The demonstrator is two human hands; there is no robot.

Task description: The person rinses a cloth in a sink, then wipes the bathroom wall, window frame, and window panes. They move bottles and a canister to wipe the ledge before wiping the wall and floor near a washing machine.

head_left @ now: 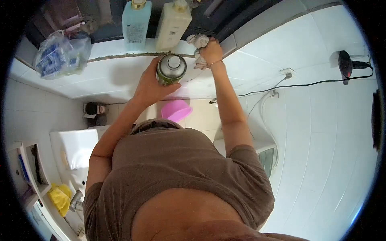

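Note:
My left hand [152, 85] is wrapped round a spray can [173, 67] with a silver top and a green label, held in front of the window ledge. At the right end of the ledge, my right hand [212, 52] is closed on a crumpled light-coloured cloth [198, 41], pressed against the sill near the corner. Just left of that cloth stands a cream bottle [174, 26]. Beside it is a light blue bottle [136, 27] with a gold-coloured collar. Part of the cloth is hidden by my fingers.
A clear plastic bag [62, 56] with blue contents sits at the ledge's left end. Below are a pink basin [177, 110] on the floor and a white sink [72, 148]. On the right wall hang a hair dryer [345, 66] and its black cord [297, 84].

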